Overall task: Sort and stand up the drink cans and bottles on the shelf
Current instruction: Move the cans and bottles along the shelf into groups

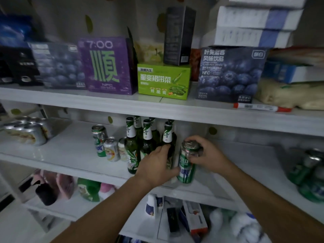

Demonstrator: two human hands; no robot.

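While right hand [205,155] grips green-and-blue aluminium can [186,165] upright at white shelf's [61,151] six-o'clock edge, left hand [156,167] curls round green glass bottle [167,136] at its nine o'clock. Standing: bottles [132,142], three cans [110,148]. Outstanding, apparently: tumbled green cans [308,172], three o'clock.

- A person's right hand [206,155] grips the top of a green can [186,165], held close to upright just right of the green bottles [133,146].
- The left hand [156,165] curls round the rightmost bottle [167,135] of that cluster.
- Three upright cans [108,146] stand just left of the bottles on the same white shelf [61,151].
- A wrapped pack of cans [26,132] sits far left of the bottles; blurred green cans [310,172] lie toppled far to their right.
- A green carton [164,81] sits on the shelf above the bottles.
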